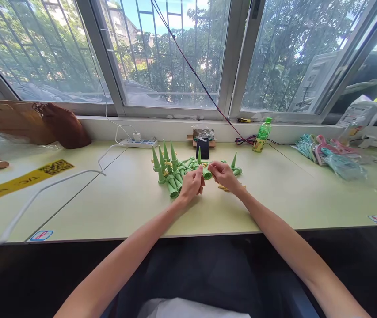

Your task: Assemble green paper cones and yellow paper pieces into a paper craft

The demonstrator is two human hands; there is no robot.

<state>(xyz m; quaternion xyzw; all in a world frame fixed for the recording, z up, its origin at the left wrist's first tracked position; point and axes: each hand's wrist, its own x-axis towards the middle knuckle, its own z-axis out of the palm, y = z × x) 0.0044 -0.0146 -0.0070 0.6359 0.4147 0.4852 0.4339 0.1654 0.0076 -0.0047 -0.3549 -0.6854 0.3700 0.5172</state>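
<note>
Over the table my left hand (192, 182) is closed, thumb and fingers pinched together. Facing it, a short gap away, my right hand (224, 175) is pinched too. Whatever sits between the fingertips is too small to make out. Close by on the left, several green cone-shaped pieces (174, 160) stand upright with small yellow bits around them. Other green pieces (172, 191) lie on their sides beside and behind my left hand, partly hidden by it. One green cone (234, 161) points up just beyond my right hand. Small yellow pieces (223, 187) lie below that hand, partly covered.
A phone (202, 149) leans on a small box (212, 144) at the back. A green-capped bottle (262, 135) stands by the sill. Plastic hangers (334, 148) lie at right. A power strip (142, 143), white cable (55, 179) and brown bag (64, 126) are leftward.
</note>
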